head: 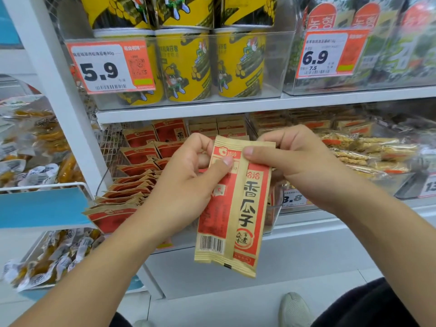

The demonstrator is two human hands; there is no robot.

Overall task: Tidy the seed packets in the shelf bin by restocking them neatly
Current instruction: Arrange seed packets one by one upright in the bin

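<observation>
Both hands are up in front of the shelf, each pinching the top edge of kraft-and-red sunflower seed packets; left hand (188,175) has thumb over the upper part of the back-facing packet (213,208), barcode side out; right hand (295,161) has thumb on the top seal of the front-facing packet (250,208); fingers curled narrow, closed on the packets, not spread. The two packets overlap and hang free below the grips, held clear of the bin, in front of it.

Seed packet bin (132,185) sits on the lower shelf, left of the hands; the row there is fanned and leaning forward, front packets poking over the edge.

Risks, as I read it:
- faces mismatched; one goes in backwards unless flipped first
- only top edges held; a loose pinch drops one to the floor
- pushing into the slumped row may tip front packets out
- snack bags (365,152) just right; elbow may nudge them
</observation>
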